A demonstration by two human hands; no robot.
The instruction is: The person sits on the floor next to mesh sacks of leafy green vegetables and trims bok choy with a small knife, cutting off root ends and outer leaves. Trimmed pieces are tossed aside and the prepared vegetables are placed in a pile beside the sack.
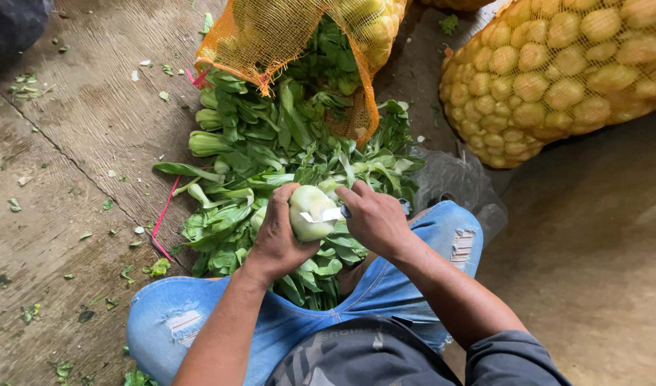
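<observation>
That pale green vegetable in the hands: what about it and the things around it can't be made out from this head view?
- Pale green vegetable: its far side and base are hidden by the left hand.
- Knife blade: the handle is hidden inside the right hand.
- Orange net sack: its top is cut off by the upper edge.
- Yellow net sack: cut off at the right edge; the kind of produce is unclear.
- Leafy greens: the lower part is hidden by the person's knees.

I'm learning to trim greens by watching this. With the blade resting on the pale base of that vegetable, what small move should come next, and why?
Probably draw the knife across the pale base of the vegetable. The left hand already grips the base firmly, the right hand has the blade lying on its surface, and the pile of greens sits just beyond to take it afterwards.
</observation>
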